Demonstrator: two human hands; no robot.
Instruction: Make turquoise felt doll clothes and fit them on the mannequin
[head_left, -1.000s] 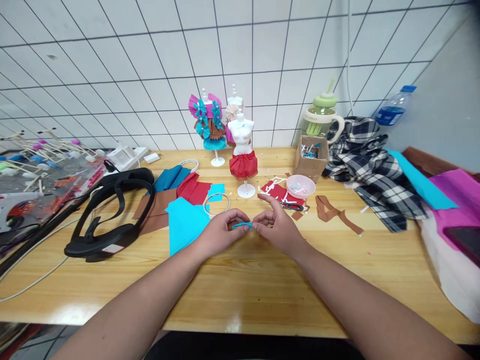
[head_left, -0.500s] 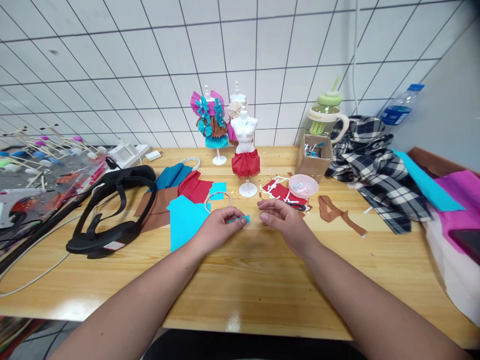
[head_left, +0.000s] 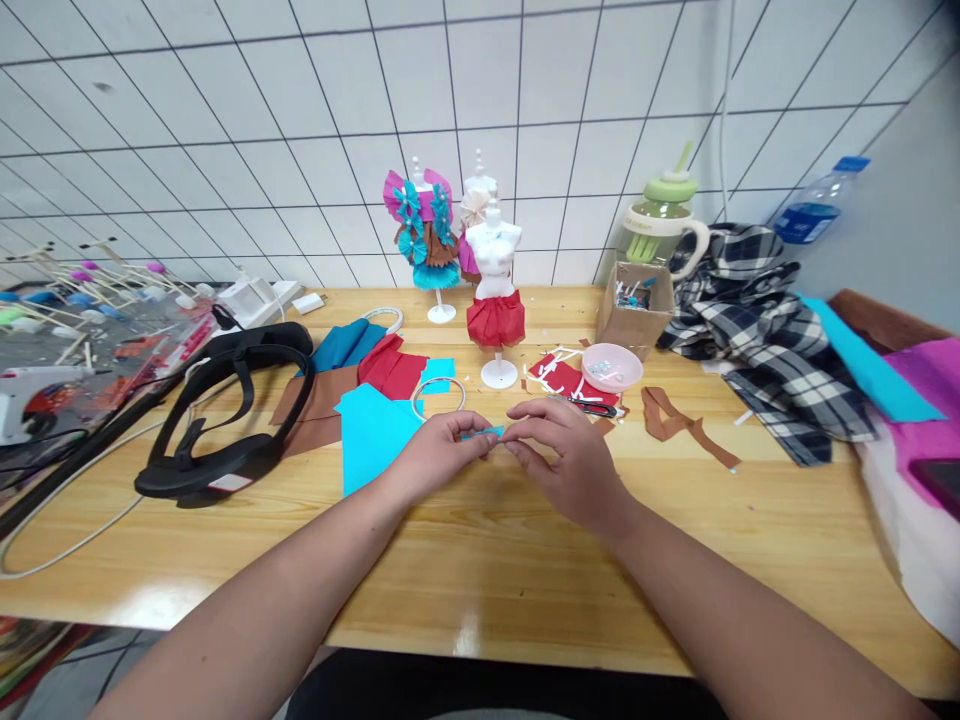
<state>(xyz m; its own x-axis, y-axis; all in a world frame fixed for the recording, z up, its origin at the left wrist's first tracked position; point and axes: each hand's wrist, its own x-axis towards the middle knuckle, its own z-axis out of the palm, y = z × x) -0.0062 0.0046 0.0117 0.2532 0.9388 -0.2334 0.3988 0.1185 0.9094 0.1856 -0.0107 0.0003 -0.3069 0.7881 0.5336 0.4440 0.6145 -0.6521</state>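
My left hand (head_left: 450, 446) pinches a small folded strip of blue crepe paper (head_left: 491, 432) between thumb and fingers, low over the table. From the other side, my right hand (head_left: 566, 455) has its fingertips closed on the strip's right end, the index finger raised and bent. Part of the strip is hidden by the left fingers. Just left of my left hand lies a larger sheet of bright blue paper (head_left: 375, 435), with a white ring (head_left: 438, 381) beyond it. In front of both hands stands a small white dress-form (head_left: 495, 250) wearing a puffed red paper skirt (head_left: 496, 320).
A decorated dress-form (head_left: 431, 235) stands behind. A pink dish (head_left: 612, 367), a cutter (head_left: 592, 407), white scraps and a brown strip (head_left: 686, 430) lie right, near a cardboard box (head_left: 636, 315) and plaid cloth (head_left: 739, 300). A black headset (head_left: 225, 470) and brown paper (head_left: 319, 410) lie left.
My right hand has moved left and its fingertips have come onto the end of the blue paper strip. My left hand keeps its hold. The view has shifted slightly.
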